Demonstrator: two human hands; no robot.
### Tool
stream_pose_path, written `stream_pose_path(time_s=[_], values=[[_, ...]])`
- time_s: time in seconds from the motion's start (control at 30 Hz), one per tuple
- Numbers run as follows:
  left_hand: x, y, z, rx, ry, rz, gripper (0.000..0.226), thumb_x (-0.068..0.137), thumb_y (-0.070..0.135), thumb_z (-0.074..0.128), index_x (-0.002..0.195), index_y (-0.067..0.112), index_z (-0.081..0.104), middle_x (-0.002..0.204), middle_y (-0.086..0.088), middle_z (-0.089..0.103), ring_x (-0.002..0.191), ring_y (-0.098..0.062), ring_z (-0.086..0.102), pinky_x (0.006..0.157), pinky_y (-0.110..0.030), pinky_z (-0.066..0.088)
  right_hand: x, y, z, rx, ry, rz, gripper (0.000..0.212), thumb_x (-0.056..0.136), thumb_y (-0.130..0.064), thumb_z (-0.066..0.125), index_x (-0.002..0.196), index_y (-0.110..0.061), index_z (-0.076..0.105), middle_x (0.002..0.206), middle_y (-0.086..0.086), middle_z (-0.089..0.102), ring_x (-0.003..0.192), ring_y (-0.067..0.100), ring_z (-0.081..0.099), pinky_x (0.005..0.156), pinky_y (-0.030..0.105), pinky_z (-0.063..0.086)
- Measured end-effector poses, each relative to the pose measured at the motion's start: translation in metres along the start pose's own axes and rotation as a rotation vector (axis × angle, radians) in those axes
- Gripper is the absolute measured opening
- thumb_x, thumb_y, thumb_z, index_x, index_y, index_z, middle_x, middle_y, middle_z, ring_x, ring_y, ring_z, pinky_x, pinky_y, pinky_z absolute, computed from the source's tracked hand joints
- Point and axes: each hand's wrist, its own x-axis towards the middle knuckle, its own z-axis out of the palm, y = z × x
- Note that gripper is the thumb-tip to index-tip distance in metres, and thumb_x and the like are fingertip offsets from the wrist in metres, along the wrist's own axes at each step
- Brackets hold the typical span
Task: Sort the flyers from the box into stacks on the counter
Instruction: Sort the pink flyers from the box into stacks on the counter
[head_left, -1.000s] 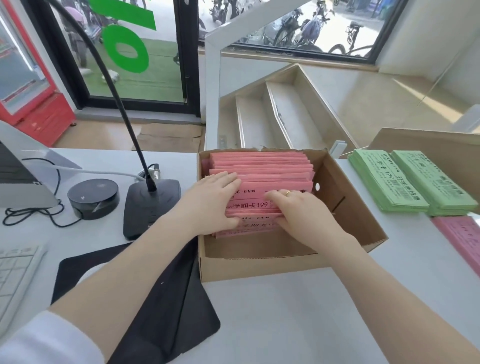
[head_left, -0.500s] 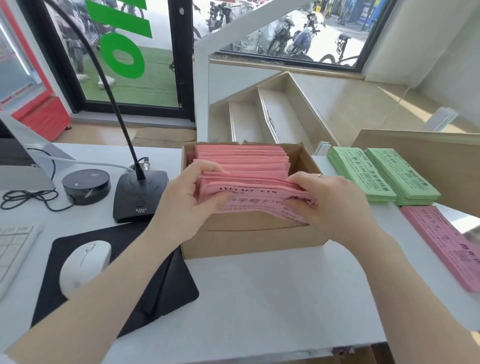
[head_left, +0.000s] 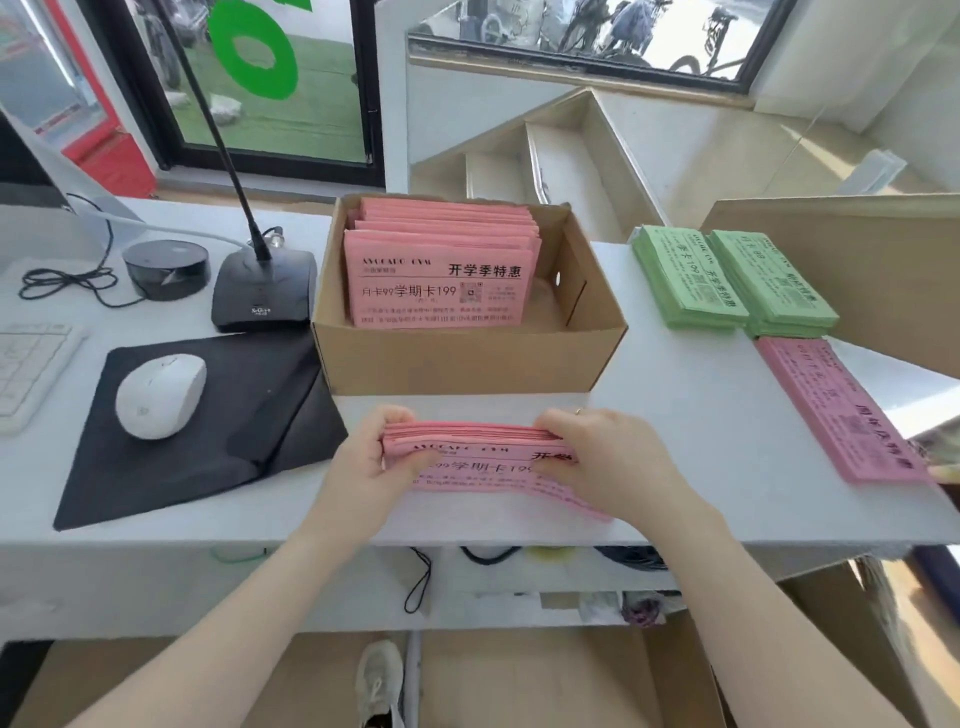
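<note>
While the pink bundle (head_left: 475, 457) sits low in the centre of the frame on the bench (head_left: 691, 415), just in front of the box (head_left: 467, 358), the left hand (head_left: 363, 467) and right hand (head_left: 602, 462) pinch its two ends, fingers curled over the top edge. The step looks like squaring the stack: best to tap the edges level against the bench, then slide it toward the pink stack (head_left: 836, 410) at the right, below the green stacks (head_left: 727, 280). Half a second ago this bundle was held up over the box; now it is down on the bench, and more pink flyers (head_left: 441, 280) are left inside the box.
</note>
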Motion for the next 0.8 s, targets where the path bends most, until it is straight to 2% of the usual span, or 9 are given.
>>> stream_pose_path(time_s=[0.13,0.2,0.27,0.3,0.37,0.47,0.6,0.7,0.8], values=[[-0.010,-0.003,0.002,-0.104,-0.018,-0.011,0.029,0.072,0.018,0.066,0.097,0.022,0.052,0.094,0.000,0.064,0.089,-0.010,0.060,0.086,-0.033,0.048,-0.018,0.022,0.004,0.189,0.039,0.059,0.023,0.077,-0.040,0.068,0.095,-0.028,0.062,0.084,-0.009,0.064,0.081,0.016,0.058,0.068,0.030,0.046],[-0.014,-0.005,0.001,-0.139,-0.020,-0.009,0.036,0.072,0.022,0.070,0.102,0.023,0.051,0.100,0.003,0.063,0.096,-0.010,0.059,0.091,-0.032,0.047,-0.030,0.037,0.009,0.520,0.066,0.184,0.027,0.072,-0.027,0.077,0.095,-0.026,0.064,0.084,-0.010,0.067,0.078,0.010,0.061,0.071,0.023,0.049],[-0.019,-0.007,0.003,-0.138,-0.022,0.006,0.038,0.072,0.031,0.068,0.105,0.024,0.050,0.102,0.005,0.062,0.101,-0.010,0.058,0.093,-0.030,0.046,-0.042,0.046,0.016,0.943,0.125,0.295,0.033,0.072,-0.008,0.076,0.099,-0.022,0.062,0.087,-0.007,0.068,0.079,0.005,0.063,0.070,0.013,0.049],[-0.020,-0.006,0.006,-0.135,-0.023,0.012,0.037,0.074,0.030,0.067,0.106,0.025,0.050,0.104,0.004,0.060,0.102,-0.009,0.057,0.093,-0.027,0.046,-0.046,0.047,0.020,1.122,0.143,0.322,0.035,0.075,-0.001,0.072,0.102,-0.020,0.061,0.089,-0.005,0.068,0.078,0.004,0.064,0.069,0.012,0.049],[-0.022,-0.008,0.013,-0.146,-0.026,0.018,0.032,0.083,0.013,0.065,0.108,0.022,0.047,0.106,0.003,0.058,0.100,-0.003,0.057,0.090,-0.020,0.046,-0.049,0.043,0.032,1.310,0.143,0.346,0.038,0.077,0.007,0.066,0.105,-0.017,0.059,0.093,-0.001,0.067,0.077,0.002,0.064,0.068,0.012,0.049],[-0.020,-0.005,0.025,-0.123,-0.020,0.026,0.033,0.088,-0.009,0.049,0.107,0.017,0.044,0.106,0.004,0.055,0.094,0.006,0.057,0.084,-0.013,0.045,-0.045,0.034,0.049,1.371,0.168,0.327,0.031,0.074,0.008,0.069,0.096,-0.013,0.061,0.090,0.000,0.067,0.081,0.008,0.063,0.070,0.018,0.050],[-0.009,0.001,0.031,-0.157,-0.003,-0.001,0.025,0.092,-0.006,0.043,0.116,0.002,0.043,0.106,0.001,0.062,0.098,0.000,0.060,0.085,-0.016,0.045,-0.042,0.038,0.042,1.390,0.283,0.302,0.024,0.074,0.009,0.068,0.081,-0.010,0.056,0.076,-0.002,0.067,0.077,0.013,0.065,0.068,0.023,0.052],[0.003,0.013,0.035,-0.136,-0.032,0.062,0.024,0.092,-0.008,0.042,0.107,0.010,0.043,0.097,0.001,0.058,0.093,0.001,0.058,0.085,-0.015,0.045,-0.043,0.048,0.028,1.426,0.411,0.232,0.024,0.074,0.013,0.065,0.083,-0.007,0.055,0.076,-0.002,0.066,0.078,0.014,0.064,0.068,0.024,0.053],[0.013,0.006,0.041,-0.079,-0.081,0.011,0.028,0.093,-0.007,0.040,0.105,0.018,0.042,0.101,0.005,0.058,0.092,0.007,0.057,0.084,-0.015,0.046,-0.045,0.055,0.040,1.375,0.344,0.303,0.021,0.076,0.008,0.067,0.084,-0.008,0.056,0.079,-0.003,0.067,0.080,0.011,0.064,0.072,0.024,0.051]])
